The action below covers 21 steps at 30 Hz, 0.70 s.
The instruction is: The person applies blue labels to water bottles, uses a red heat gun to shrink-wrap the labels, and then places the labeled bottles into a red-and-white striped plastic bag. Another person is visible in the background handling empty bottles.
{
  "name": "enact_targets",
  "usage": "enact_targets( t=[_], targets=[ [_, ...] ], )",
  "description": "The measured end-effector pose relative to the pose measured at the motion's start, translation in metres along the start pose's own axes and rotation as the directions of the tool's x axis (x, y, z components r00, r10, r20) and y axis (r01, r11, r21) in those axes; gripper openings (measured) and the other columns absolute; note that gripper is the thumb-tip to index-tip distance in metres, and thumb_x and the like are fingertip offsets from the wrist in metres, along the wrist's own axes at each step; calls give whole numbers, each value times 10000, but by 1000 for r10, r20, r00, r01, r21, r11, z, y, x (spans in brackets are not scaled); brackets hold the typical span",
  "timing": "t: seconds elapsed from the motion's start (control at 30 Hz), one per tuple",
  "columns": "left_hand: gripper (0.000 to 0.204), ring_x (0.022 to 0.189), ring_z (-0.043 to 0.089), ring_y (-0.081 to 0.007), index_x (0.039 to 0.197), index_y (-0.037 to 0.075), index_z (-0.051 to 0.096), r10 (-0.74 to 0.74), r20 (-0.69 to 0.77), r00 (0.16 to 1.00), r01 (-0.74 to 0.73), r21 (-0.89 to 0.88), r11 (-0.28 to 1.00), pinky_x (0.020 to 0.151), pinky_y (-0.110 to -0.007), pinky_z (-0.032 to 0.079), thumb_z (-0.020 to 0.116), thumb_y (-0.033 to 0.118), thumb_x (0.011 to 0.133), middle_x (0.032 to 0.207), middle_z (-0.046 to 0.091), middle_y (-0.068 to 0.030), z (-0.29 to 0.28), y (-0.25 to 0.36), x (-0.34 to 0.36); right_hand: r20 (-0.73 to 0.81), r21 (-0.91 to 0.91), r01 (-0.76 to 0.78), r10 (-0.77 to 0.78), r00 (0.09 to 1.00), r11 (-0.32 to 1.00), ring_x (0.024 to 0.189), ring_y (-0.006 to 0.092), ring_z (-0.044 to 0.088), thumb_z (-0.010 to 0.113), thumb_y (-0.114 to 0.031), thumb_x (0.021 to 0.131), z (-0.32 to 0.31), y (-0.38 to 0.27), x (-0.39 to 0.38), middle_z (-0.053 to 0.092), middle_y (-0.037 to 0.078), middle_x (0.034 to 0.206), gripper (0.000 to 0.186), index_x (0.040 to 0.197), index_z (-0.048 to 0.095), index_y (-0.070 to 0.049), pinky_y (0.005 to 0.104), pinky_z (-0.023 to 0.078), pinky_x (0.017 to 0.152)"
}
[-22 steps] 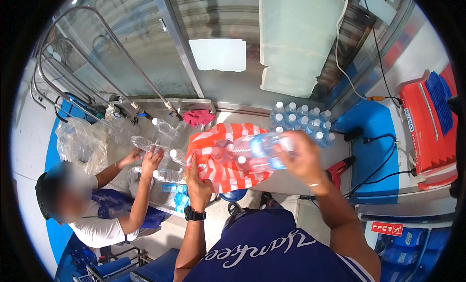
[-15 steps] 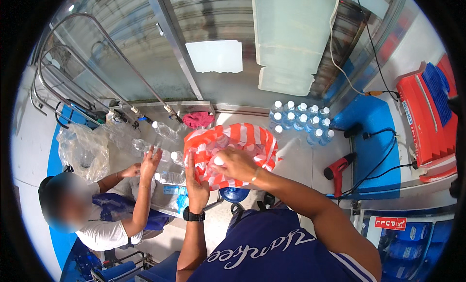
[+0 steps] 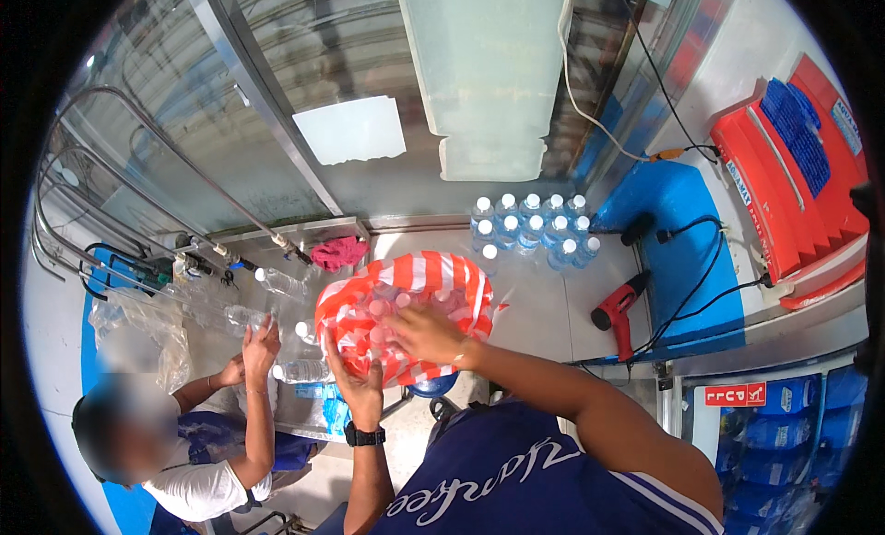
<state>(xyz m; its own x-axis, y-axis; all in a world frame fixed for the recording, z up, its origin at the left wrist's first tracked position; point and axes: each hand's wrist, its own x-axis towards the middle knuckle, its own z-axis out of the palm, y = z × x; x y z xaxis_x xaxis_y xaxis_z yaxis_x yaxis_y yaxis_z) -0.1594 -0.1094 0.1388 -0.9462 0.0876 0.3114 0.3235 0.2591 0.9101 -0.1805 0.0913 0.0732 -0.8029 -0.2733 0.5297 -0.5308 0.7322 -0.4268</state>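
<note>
Two-handed work at a striped bag. The orange-and-white plastic bag (image 3: 477, 291) stands wide-mouthed on the pale tiled desk (image 3: 544, 309), directly in front of the person, with several capped bottles (image 3: 403, 300) upright within it. Left hand (image 3: 359, 384): set against the bag's near left edge, a black watch (image 3: 364, 435) at the wrist; from where I stand I cannot tell whether its grip pinches the plastic or merely braces it. Right hand (image 3: 424, 334): lowered over the bag's mouth from the right, palm down, among the bottle caps; its fingertips are partly hidden, so I cannot tell whether that grip is spread or closed on a bottle.

Surroundings. Beyond the bag and to the right, a cluster of filled, white-capped bottles (image 3: 530, 233) stands in close rows near the glass. Nearer on that side lies a red-and-black gun-shaped tool (image 3: 619, 305), well apart from the bag. A pink cloth (image 3: 339, 253) lies behind the bag to the left. On the left, a clear bottle (image 3: 304, 372) lies on its side near the bag; past it, a seated co-worker's raised hand (image 3: 262, 344) is close to another clear bottle (image 3: 242, 317).
</note>
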Motion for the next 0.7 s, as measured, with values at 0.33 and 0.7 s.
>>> enact_targets(
  t=[0.33, 0.7],
  targets=[
    [1043, 1482, 330, -326, 1556, -34, 283, -4, -392, 920, 87, 196, 977, 1248, -458, 220, 929, 173, 764, 1585, 346, -208, 9, -16, 15, -357, -403, -754, 670, 651, 518, 1093, 403, 653, 693, -433, 930, -73, 162, 16, 587, 238, 1197, 614, 1235, 584, 88, 474, 597, 827],
    [497, 1055, 665, -166, 1371, -46, 558, -395, -129, 910, 332, -344, 878, 924, -307, 530, 743, -6, 911, 1205, 702, -108, -4, -45, 25, -217, -605, -656, 700, 680, 450, 984, 334, 710, 649, -278, 961, -48, 149, 20, 650, 152, 1173, 382, 1218, 608, 2, 436, 619, 767]
  ],
)
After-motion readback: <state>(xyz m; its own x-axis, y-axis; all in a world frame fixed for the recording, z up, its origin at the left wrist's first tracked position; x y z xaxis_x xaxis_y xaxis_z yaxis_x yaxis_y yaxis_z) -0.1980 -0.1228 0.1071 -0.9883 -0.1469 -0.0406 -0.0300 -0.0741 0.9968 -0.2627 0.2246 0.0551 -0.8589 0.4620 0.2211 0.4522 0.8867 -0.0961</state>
